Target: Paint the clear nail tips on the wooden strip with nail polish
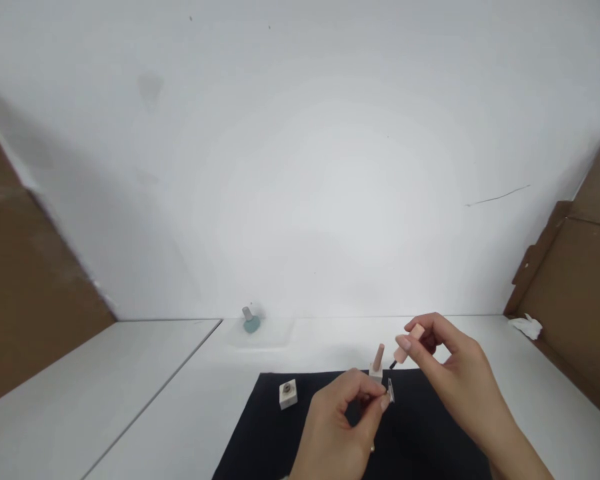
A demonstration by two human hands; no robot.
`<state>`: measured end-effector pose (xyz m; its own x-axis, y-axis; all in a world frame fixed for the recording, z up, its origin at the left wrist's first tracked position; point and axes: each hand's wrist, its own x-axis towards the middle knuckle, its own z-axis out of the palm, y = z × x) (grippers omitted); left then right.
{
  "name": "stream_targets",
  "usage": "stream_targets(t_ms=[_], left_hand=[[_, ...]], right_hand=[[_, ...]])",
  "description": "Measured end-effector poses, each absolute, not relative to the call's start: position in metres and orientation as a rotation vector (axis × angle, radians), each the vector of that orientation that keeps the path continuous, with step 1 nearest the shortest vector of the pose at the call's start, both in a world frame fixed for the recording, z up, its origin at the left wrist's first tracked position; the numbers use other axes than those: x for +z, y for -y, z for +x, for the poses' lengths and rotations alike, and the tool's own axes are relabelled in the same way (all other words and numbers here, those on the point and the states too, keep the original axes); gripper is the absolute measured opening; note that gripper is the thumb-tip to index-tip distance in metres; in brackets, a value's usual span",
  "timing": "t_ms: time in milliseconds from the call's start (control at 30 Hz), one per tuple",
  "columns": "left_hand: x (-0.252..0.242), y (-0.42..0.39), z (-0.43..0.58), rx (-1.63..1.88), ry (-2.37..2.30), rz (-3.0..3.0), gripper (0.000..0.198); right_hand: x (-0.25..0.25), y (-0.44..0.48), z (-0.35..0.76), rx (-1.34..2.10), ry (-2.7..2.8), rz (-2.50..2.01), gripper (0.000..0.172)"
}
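Note:
My right hand (445, 367) pinches a pink nail-polish cap (410, 343) whose dark brush tip points down and to the left. My left hand (347, 417) pinches a small clear piece (390, 391), perhaps a false nail, just below that brush tip. Behind my left hand stands a closed polish bottle with a pink cap (377, 363). An open white square bottle (288, 393) sits on the black mat (260, 433) to the left.
A light blue polish bottle (251, 322) stands at the back of the white table (130, 387) near the wall. A crumpled white tissue (526, 326) lies at the right. Brown cardboard panels (575, 300) flank both sides.

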<state>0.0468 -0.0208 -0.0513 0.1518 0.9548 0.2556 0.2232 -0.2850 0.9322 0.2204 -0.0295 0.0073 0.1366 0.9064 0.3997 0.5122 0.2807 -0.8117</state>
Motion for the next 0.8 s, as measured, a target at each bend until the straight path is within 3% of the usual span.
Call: stream_targets(t_ms=[233,400,633,800], left_hand=[[-0.0483,0.0202,0.0438,1.188,-1.061,1.794,0.018],[-0.0501,0.0197,0.0424,1.167,-1.049,1.818,0.016],[-0.0508,0.0224,0.0469,1.206,-1.072,1.697,0.016],[-0.0489,0.0190,0.0456,1.098,-1.028,1.433,0.008]], right_hand=[[0.0124,0.0346,0.2194,0.704,1.663,-1.361,0.018],[0.0091,0.0307,0.2205,0.451,1.491,-1.361,0.019],[0.0133,0.0358,0.2199,0.694,1.630,-1.349,0.018],[0.0078,0.0293,0.2204,0.485,1.479,-1.372,0.018]])
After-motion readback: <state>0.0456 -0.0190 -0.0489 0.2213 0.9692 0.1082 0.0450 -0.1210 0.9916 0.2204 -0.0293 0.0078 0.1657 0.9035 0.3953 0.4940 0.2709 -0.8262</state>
